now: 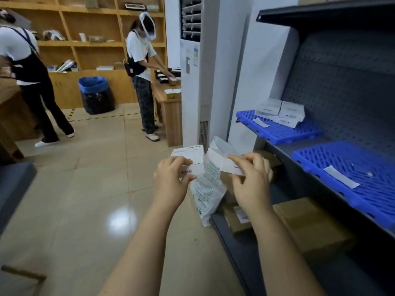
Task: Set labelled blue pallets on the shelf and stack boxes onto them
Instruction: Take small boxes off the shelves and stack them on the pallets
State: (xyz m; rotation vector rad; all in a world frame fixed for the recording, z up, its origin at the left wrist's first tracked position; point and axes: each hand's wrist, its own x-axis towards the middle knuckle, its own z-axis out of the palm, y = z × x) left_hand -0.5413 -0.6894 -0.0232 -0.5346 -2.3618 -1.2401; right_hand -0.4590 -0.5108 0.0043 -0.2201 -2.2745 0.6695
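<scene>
My left hand [172, 182] pinches a small white box [189, 160] with printed text and a barcode. My right hand [252, 180] pinches a white paper strip [232, 168] beside it. A crumpled printed leaflet [210, 182] hangs between and below both hands. On the dark shelf [277, 149] at the right lie two blue pallets. The far pallet [280, 130] carries a white label and several white boxes [282, 113]. The near pallet [352, 171] bears a white label [342, 177] and no boxes.
Brown cardboard boxes [310, 227] fill the shelf's lower level. A tall white air conditioner [196, 71] stands left of the shelf. Two people work at wooden desks near the back shelving, with a blue-lined bin [96, 95] between them. Tiled floor [85, 199] lies to my left.
</scene>
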